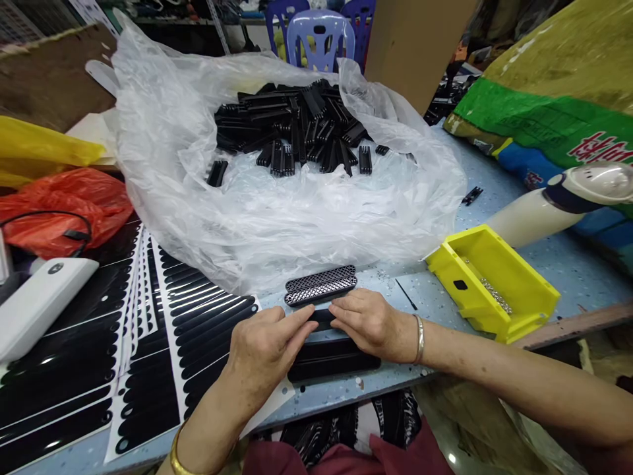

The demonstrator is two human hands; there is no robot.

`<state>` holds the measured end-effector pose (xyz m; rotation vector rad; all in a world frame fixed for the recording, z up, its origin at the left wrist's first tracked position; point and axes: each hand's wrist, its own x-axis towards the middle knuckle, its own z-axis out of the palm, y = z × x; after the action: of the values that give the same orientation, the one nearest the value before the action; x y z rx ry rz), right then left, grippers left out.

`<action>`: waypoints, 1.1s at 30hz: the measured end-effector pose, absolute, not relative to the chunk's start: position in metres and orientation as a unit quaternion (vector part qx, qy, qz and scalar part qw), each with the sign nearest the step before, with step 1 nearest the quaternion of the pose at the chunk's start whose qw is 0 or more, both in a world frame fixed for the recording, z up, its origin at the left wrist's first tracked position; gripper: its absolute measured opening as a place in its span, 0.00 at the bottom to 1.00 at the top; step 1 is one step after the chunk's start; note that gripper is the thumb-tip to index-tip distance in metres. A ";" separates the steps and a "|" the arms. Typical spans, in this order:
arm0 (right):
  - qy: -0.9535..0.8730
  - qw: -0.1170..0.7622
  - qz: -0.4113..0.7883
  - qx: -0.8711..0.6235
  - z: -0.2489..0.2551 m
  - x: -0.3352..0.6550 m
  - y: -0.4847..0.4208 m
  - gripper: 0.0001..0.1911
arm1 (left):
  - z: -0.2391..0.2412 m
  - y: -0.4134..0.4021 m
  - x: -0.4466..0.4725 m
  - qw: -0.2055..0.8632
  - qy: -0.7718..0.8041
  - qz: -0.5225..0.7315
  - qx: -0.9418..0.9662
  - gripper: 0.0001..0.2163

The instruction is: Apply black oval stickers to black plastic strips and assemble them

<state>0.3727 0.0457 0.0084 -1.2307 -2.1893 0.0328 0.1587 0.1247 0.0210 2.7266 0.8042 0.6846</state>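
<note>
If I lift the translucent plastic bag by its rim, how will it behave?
Probably floppy: the plastic bag is crumpled in loose folds. Likely to sag mid-span, given the heaped black parts. May spill if tilted, since it gapes open.

Workshop, likely small-parts assembly. Evidence: heap of like black pieces (291, 122) on spread translucent plastic (297, 224) toward far edge of tabletop (546, 260); sheets of black strips (212, 330) by near left corner; yellow bin (445, 264) of small silvery bits (496, 295) at near edge, right.
</note>
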 end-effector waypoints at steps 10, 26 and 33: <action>-0.799 0.368 0.105 -0.463 0.006 0.377 0.050 0.08 | 0.017 0.124 0.170 0.086 0.196 0.250 0.944 0.09; -0.812 0.334 0.110 -0.467 0.009 0.379 0.050 0.09 | 0.014 0.125 0.180 0.157 0.298 0.227 0.914 0.13; -0.778 0.393 0.143 -0.468 0.002 0.385 0.053 0.12 | 0.013 0.125 0.178 0.146 0.276 0.246 0.918 0.13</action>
<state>0.3851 0.0530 0.0016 -1.1888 -1.9757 0.3631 0.1783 0.1250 0.0125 2.6421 0.7956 0.7080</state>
